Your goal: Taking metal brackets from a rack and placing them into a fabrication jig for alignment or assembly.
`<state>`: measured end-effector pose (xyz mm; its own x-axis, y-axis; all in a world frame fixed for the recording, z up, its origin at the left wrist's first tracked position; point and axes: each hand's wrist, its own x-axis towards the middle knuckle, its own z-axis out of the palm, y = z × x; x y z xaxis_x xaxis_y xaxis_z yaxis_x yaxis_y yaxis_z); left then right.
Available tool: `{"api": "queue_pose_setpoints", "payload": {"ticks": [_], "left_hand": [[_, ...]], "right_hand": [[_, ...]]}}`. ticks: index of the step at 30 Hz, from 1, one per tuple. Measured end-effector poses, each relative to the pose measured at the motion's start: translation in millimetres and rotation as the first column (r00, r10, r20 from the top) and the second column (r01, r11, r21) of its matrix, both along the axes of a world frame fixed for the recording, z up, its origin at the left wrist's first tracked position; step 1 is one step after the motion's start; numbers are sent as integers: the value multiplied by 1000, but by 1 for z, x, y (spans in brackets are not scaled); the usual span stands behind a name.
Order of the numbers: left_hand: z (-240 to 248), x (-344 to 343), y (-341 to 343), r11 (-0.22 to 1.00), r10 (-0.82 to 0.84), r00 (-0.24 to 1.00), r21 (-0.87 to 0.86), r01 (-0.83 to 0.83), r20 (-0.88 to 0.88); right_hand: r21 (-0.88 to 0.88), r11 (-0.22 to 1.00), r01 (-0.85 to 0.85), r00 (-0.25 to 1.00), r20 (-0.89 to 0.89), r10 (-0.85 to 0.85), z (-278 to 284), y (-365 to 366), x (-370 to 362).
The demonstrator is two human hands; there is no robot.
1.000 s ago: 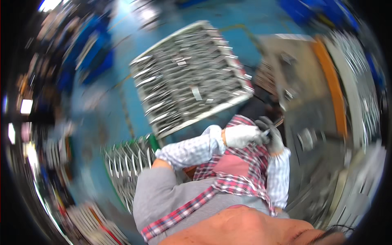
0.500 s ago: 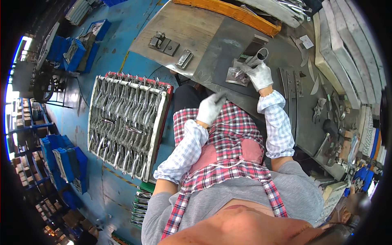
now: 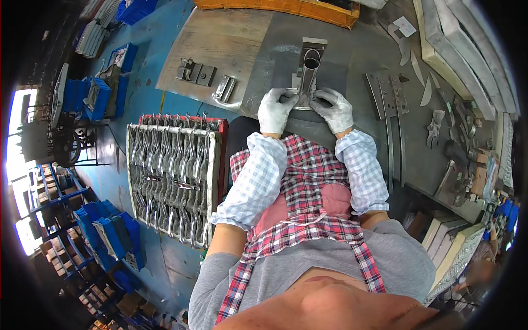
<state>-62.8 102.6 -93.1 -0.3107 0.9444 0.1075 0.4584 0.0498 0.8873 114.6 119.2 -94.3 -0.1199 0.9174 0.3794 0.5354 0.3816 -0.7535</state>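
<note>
Both white-gloved hands meet at a small metal fixture on the bench, close in front of my body. A shiny metal tube rises from it at a slant, its open round end toward the far side. On the tube's left, my left hand has thumb and fingertips pinched together against the base. My right hand mirrors it from the right, thumb and forefinger curled into a loop. Whatever the fingertips pinch is too small or hidden to make out. A flat metal plate shows behind the tube.
Left of the fixture lie a metal clamp block and a smaller metal block. Long metal bars and curved blades lie to the right. A rack of metal pliers-like tools stands at my left. An orange-edged tray is at the back.
My left hand has gone from above the apron to the fixture. The right hand has come down from the tube to its base. The tube now stands over the fixture. The view has shifted.
</note>
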Motion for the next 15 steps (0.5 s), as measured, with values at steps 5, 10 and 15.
{"api": "queue_pose_setpoints", "payload": {"ticks": [5,10,15], "left_hand": [[6,7,2,999,-30,993,34,34,-114],[6,-17,1,998,-35,999,-49,34,-6],[28,-21,-22,988,-37,982,-155,8,-186]], "right_hand": [[80,996,-40,999,23,38,2,10,10],[140,981,-131,984,136,112,-3,14,-3],[-450,885,-121,919,-387,-71,41,-5,-30]]}}
